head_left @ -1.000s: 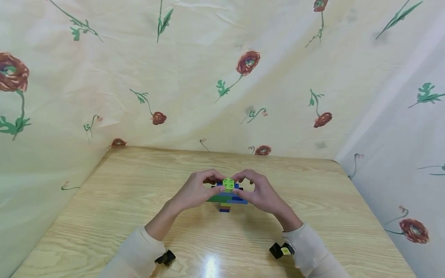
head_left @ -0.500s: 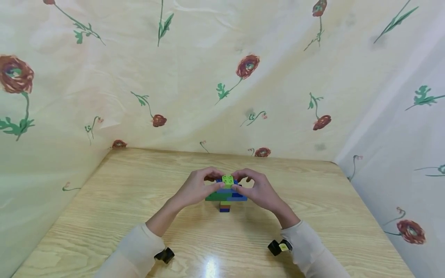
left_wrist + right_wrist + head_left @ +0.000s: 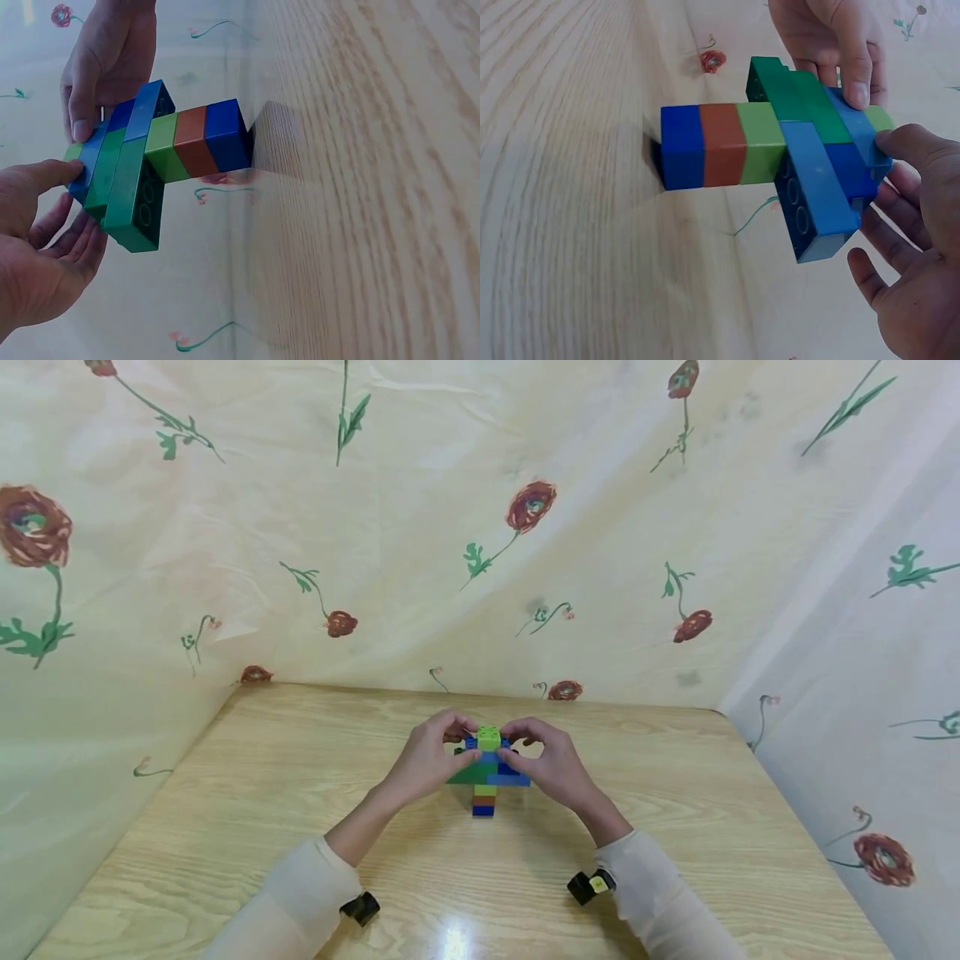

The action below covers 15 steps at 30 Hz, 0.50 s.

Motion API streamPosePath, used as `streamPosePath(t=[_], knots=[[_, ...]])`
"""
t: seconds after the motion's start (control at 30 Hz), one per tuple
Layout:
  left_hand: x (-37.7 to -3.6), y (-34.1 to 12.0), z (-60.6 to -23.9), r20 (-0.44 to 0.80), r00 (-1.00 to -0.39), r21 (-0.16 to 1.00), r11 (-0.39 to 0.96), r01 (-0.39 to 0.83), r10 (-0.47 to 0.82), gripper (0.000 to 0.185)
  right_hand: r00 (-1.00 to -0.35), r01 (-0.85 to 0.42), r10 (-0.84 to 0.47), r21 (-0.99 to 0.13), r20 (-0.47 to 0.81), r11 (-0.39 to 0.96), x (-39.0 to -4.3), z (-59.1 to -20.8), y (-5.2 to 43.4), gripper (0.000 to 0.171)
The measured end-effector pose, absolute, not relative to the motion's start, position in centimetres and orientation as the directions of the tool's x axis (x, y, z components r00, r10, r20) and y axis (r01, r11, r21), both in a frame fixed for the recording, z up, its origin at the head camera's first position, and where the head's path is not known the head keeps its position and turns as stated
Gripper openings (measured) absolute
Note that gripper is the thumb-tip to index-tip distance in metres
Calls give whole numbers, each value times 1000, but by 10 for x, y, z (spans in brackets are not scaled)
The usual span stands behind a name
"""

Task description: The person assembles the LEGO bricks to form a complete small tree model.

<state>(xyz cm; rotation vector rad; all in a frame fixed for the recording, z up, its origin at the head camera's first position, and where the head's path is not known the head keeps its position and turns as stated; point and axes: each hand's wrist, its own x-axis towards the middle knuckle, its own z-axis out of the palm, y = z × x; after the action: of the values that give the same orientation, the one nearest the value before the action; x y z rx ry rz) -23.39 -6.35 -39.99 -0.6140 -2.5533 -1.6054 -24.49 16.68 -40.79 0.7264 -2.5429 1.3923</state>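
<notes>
A small tower of toy building bricks (image 3: 485, 792) is held between both hands over the table. Its narrow stem has a dark blue brick (image 3: 682, 148) at the bottom, then an orange-brown brick (image 3: 722, 145) and a lime brick (image 3: 162, 146). Wider green and blue layers sit above, topped by a light blue brick (image 3: 851, 124) and a lime brick (image 3: 489, 738) with studs. My left hand (image 3: 426, 766) grips the upper left side, thumb in front. My right hand (image 3: 558, 768) grips the upper right likewise. The tower's foot is at the tabletop; whether it lies flat cannot be told.
The wood-grain table (image 3: 247, 810) spreads around the tower. A pale cloth with printed flowers (image 3: 405, 543) hangs behind and on both sides. Black wrist devices (image 3: 591, 887) are on both forearms.
The tower's upper part has shifted up and away from me, so it looks more upright and more of its stem shows. Both hands have moved with it, keeping their grip.
</notes>
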Motion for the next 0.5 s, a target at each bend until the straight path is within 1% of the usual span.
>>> streamPosePath(t=[0.17, 0.27, 0.37, 0.5], knots=[[-238, -65, -402, 224, -938, 877, 366, 313, 265, 24, -857, -508, -351, -739, 378, 444, -249, -414, 166, 31], [-245, -67, -404, 184, -946, 890, 362, 275, 268, 25, -859, -501, -348, -754, 375, 425, -253, -417, 166, 31], [-254, -68, -405, 150, -947, 897, 364, 251, 282, 27, -879, -462, -334, -783, 341, 417, -260, -421, 167, 31], [-267, -65, -411, 104, -949, 898, 383, 218, 297, 27, -918, -364, -314, -828, 242, 427, -269, -426, 169, 30]])
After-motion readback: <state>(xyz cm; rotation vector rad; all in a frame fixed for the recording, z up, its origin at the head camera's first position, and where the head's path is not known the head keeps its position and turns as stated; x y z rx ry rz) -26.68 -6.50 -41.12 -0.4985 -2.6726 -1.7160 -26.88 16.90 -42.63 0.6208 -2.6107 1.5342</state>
